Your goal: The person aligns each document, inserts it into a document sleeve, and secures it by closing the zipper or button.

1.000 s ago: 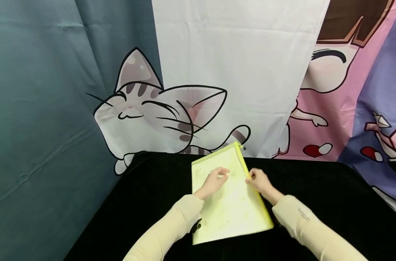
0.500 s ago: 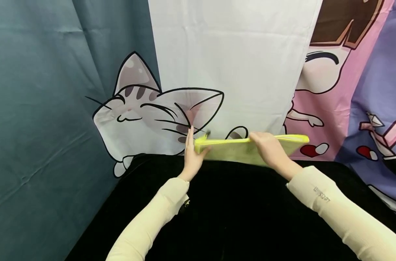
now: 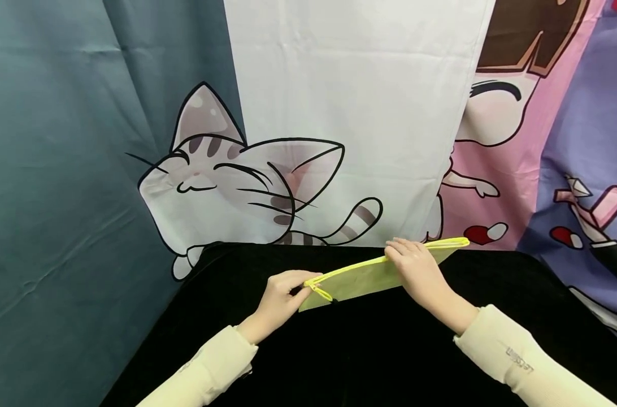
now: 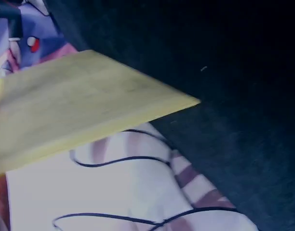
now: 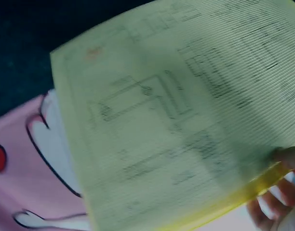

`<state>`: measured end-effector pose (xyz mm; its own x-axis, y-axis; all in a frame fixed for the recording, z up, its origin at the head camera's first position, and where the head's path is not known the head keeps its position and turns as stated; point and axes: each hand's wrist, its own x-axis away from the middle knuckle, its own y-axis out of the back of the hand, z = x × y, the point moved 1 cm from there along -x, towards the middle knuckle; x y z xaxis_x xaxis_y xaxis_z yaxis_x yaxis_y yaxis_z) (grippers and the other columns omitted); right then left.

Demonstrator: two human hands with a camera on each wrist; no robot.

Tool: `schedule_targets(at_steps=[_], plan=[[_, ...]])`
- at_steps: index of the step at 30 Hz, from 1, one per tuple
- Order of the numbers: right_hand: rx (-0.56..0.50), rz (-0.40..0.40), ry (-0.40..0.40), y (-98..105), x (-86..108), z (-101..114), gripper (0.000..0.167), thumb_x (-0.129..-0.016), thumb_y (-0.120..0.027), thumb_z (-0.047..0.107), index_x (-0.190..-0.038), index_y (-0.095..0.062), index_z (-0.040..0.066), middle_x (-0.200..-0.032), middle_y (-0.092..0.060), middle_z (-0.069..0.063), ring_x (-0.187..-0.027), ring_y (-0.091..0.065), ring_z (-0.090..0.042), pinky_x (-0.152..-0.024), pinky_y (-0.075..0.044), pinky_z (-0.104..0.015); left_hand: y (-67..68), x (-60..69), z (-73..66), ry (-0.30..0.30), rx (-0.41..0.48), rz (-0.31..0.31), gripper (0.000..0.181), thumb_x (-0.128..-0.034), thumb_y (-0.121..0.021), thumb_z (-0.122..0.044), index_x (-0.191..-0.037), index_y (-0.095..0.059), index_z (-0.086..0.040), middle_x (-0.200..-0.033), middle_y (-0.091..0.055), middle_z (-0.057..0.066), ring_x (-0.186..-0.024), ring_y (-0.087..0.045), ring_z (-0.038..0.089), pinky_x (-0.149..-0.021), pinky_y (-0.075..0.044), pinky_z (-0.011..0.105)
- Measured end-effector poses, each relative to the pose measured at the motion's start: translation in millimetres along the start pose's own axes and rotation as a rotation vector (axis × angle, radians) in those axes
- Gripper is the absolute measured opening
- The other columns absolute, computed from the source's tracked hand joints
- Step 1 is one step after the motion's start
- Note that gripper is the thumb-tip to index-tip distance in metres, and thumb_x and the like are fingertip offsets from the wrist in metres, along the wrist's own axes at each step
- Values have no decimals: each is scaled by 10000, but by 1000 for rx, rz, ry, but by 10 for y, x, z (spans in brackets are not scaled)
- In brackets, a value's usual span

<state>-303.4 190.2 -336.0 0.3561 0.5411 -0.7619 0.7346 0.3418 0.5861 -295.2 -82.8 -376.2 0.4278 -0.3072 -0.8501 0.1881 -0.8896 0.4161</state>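
Observation:
A translucent yellow zip document pouch is held up in the head view, its yellow zip edge on top and its right end higher. Printed sheets show through it in the right wrist view. My left hand pinches the left end of the zip edge, beside a dangling yellow zip pull with a dark tip. Farther along that edge my right hand grips the pouch, fingers over the far side and thumb on the near face. The left wrist view shows the pouch's blurred surface.
A black-covered table lies beneath both hands. Behind it hangs a printed cloth backdrop with a cartoon cat and a cartoon figure.
The pouch first faced up, then was raised with its zip edge on top. Since then its left end has dropped and my left hand has gone from straight fingers to a pinch.

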Motion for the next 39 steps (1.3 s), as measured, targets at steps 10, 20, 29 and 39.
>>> schedule_targets(at_steps=[10, 20, 29, 39], plan=[[-107, -185, 153, 107, -222, 724, 104, -834, -596, 73, -739, -554, 63, -684, -557, -6, -644, -515, -163, -572, -431, -264, 8, -68, -285, 44, -165, 32, 215, -778, -688, 41, -963, -738, -59, -900, -741, 57, -755, -694, 106, -585, -535, 153], [-671, 184, -412, 129, -177, 1117, 217, -807, -732, 268, -928, -677, 96, -872, -725, -3, -788, -667, -82, -671, -562, -229, -58, 43, -392, -200, -319, -5, 191, -836, -693, -119, -996, -714, -15, -823, -729, 43, -712, -681, 123, -640, -551, 170], [-326, -47, -17, 78, -85, 1134, 222, -960, -547, 210, -792, -633, 94, -721, -632, 33, -630, -576, -62, -574, -500, -184, -48, 122, -475, -220, -353, 47, 238, -942, -563, -189, -1051, -695, -24, -899, -734, 41, -790, -698, 126, -706, -559, 176], [-416, -137, 0, 163, -142, 1101, 247, -682, -586, 24, -542, -455, 178, -503, -364, 108, -505, -277, 33, -483, -239, -59, -8, 139, -488, -119, -160, 134, 200, -844, -675, -126, -1035, -715, -80, -930, -737, 3, -824, -692, 86, -742, -533, 123]])
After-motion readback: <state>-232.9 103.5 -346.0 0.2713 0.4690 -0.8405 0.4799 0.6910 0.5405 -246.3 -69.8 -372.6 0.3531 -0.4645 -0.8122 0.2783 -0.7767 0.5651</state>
